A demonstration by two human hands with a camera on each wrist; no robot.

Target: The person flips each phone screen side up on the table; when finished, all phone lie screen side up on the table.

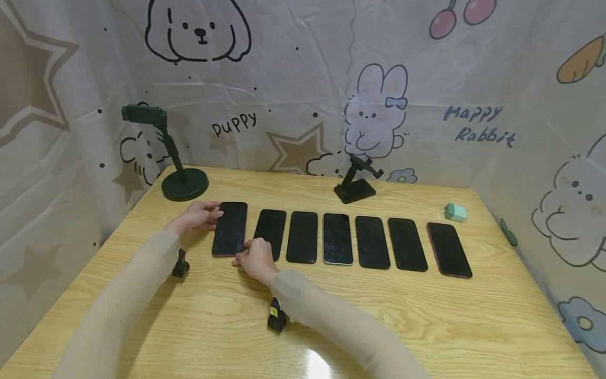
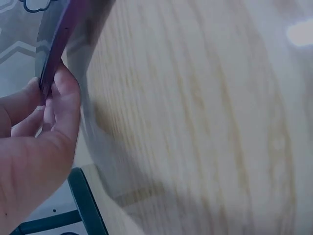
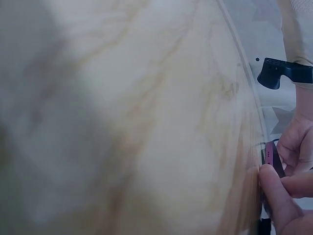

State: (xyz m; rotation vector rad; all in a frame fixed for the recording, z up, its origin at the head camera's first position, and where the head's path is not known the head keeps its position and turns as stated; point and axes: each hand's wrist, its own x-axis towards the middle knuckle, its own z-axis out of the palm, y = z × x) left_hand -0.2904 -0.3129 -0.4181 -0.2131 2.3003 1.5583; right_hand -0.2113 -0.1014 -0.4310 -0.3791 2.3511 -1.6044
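At the left end of a row of dark phones is a smartphone [image 1: 230,229] with a black screen and a purple-pink edge [image 2: 61,36]. My left hand [image 1: 198,217] pinches its left side between thumb and fingers; in the left wrist view that hand [image 2: 44,132] grips the edge, and the phone is tilted off the table. Near its lower right corner, my right hand [image 1: 258,259] pinches the phone, as the right wrist view shows with thumb and finger [image 3: 276,188] at the corner. The neighbouring phone [image 1: 272,231] is partly hidden behind the right hand.
Several more phones [image 1: 302,237] lie face up to the right. Behind them stand a dark green phone stand [image 1: 184,184] and a smaller black stand [image 1: 354,190]. A mint charger plug [image 1: 455,212] sits at the back right. Printed cloth [image 1: 284,79] surrounds the wooden table [image 1: 227,326].
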